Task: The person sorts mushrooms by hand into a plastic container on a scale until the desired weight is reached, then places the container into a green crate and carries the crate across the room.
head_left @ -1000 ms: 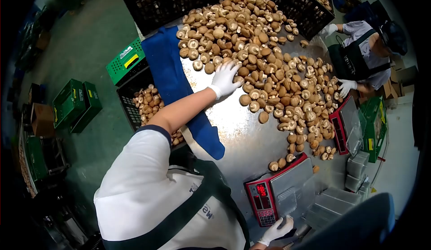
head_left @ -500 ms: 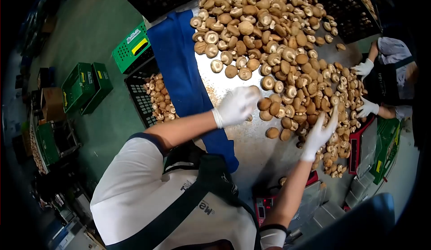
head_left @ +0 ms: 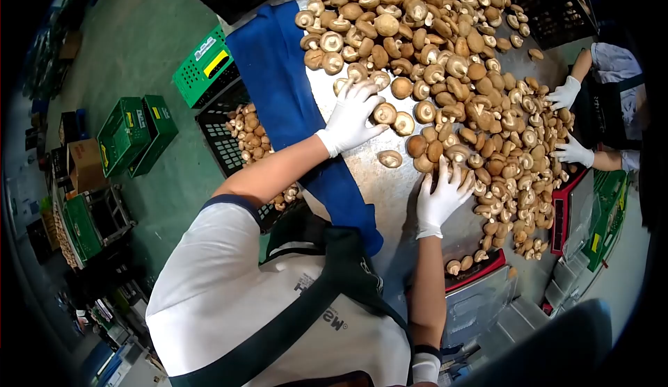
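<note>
A large heap of brown-capped mushrooms [head_left: 445, 60] lies on the metal table [head_left: 365, 171]. My left hand [head_left: 351, 119], in a white glove, reaches over the near left edge of the heap. Its fingers are spread and touch or hover over a few mushrooms; a mushroom [head_left: 384, 114] sits right beside the thumb. Gloved in white too, my right hand [head_left: 442, 199] rests with fingers apart against the heap's front edge, its fingertips among the caps. One loose mushroom [head_left: 390, 159] lies on bare metal between my hands.
A blue cloth [head_left: 268, 74] hangs over the table's left edge. Beneath it stands a dark crate of mushrooms [head_left: 221, 136], beside a green crate [head_left: 202, 63]. A red-edged scale [head_left: 476, 272] is near my right forearm. Across the heap are a co-worker's gloved hands [head_left: 565, 93].
My left hand has moved up and away from me, and its fingers have opened. My right hand has drawn left and nearer to me. The loose mushroom between them now shows fully.
</note>
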Motion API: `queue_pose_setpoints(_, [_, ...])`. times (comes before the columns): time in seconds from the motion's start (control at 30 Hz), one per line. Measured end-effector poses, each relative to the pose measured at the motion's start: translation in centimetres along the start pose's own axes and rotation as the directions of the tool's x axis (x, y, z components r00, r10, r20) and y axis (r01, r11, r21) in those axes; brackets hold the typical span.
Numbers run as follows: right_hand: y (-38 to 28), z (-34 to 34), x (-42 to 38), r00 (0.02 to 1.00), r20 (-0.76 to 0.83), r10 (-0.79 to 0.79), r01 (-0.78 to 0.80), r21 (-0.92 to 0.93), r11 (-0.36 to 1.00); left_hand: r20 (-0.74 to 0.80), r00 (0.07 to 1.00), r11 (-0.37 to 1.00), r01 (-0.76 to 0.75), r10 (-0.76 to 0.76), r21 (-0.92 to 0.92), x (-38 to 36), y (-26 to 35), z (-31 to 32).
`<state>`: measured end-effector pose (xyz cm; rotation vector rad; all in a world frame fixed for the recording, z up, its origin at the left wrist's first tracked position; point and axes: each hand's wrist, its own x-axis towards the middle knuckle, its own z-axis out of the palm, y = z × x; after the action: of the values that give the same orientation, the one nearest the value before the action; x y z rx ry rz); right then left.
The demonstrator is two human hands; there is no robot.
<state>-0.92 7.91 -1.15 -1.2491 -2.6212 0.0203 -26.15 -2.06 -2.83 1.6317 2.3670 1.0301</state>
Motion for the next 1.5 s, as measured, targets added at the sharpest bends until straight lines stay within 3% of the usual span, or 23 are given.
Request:
queue_pose_setpoints(0.17, [-0.6,-1.0,-3.8,0.993,0.094,-0.07,0.064,0.066,0.996,0.065,0.946,0.896,0.322,-0.318,-0.305,-2.2,-0.4,-2.5])
queue_pose_setpoints(0.27, [-1.1,0.2,-7.0,0.986,0.111,-0.125,0.087,0.295,0.952,0.149,0.91,0.851,0.414,-0.387,-0.322,-1.6,0.6,-4.0])
queue_pose_setpoints(0.3, [-1.9,-0.1,-7.9,0.979,0.133,-0.155,0.121,0.238,0.964,0.18,0.895,0.825,0.446,-0.408,-0.348,-1.4,0.9,-4.0])
queue_pose_setpoints(0.43, [-2.8,0.1,-9.7,0.975,0.174,-0.139,0.08,0.309,0.948,0.111,0.951,0.834,0.305,-0.287,-0.46,-1.2,1.2,-3.0])
queue_pose_setpoints(0.67, [-1.4,-0.1,-8.7,0.994,0.104,-0.034,-0.007,0.368,0.93,0.103,0.958,0.789,0.28,-0.269,-0.547,-1.4,1.9,-2.9])
queue_pose_setpoints(0.7, [-1.2,-0.1,-8.5,0.996,0.087,-0.013,-0.022,0.387,0.922,0.139,0.95,0.819,0.313,-0.281,-0.48,-1.1,2.1,-3.5])
queue_pose_setpoints(0.8, [0.3,-1.1,-8.0,0.994,-0.016,0.105,-0.089,0.415,0.905,-0.01,0.981,0.903,0.173,-0.192,-0.393,-0.9,-1.4,0.1])
queue_pose_setpoints(0.83, [0.5,-1.4,-8.2,0.987,-0.037,0.155,-0.124,0.429,0.895,0.051,0.987,0.981,0.16,-0.155,-0.113,0.7,-0.3,-1.8])
queue_pose_setpoints(0.9, [2.2,-2.0,-8.1,0.968,-0.106,0.226,-0.174,0.361,0.916,-0.136,0.991,0.998,0.008,0.002,0.07,2.0,-1.3,0.3])
queue_pose_setpoints(0.97, [4.6,-1.5,-7.8,0.919,-0.184,0.349,-0.255,0.399,0.881,-0.111,0.994,0.975,0.014,0.01,0.22,2.4,-1.4,2.6])
queue_pose_setpoints(1.03, [6.5,-1.2,-7.2,0.874,-0.197,0.445,-0.344,0.395,0.852,-0.112,0.994,0.966,0.039,-0.01,0.256,2.1,-0.2,3.9])
queue_pose_setpoints(1.17, [8.1,1.5,-6.2,0.811,-0.187,0.554,-0.516,0.215,0.829,-0.131,0.987,0.995,0.098,-0.095,0.016,0.0,3.3,5.8])
queue_pose_setpoints(1.23, [7.2,2.0,-5.2,0.781,-0.247,0.573,-0.518,0.255,0.816,-0.139,0.982,0.991,0.124,-0.13,-0.052,-0.8,5.0,6.1])
queue_pose_setpoints(1.3, [6.7,1.7,-5.4,0.837,-0.221,0.501,-0.471,0.175,0.865,-0.132,0.984,0.993,0.113,-0.118,-0.044,-1.1,5.3,6.1])
queue_pose_setpoints(1.4, [5.6,1.4,-7.7,0.911,-0.083,0.404,-0.382,0.195,0.903,-0.052,0.992,0.987,0.103,-0.111,-0.126,-0.6,5.8,4.7])
queue_pose_setpoints(1.5, [3.0,0.3,-10.1,0.94,-0.016,0.34,-0.33,0.195,0.924,0.302,0.952,0.986,-0.087,0.04,0.145,1.4,6.3,2.9])
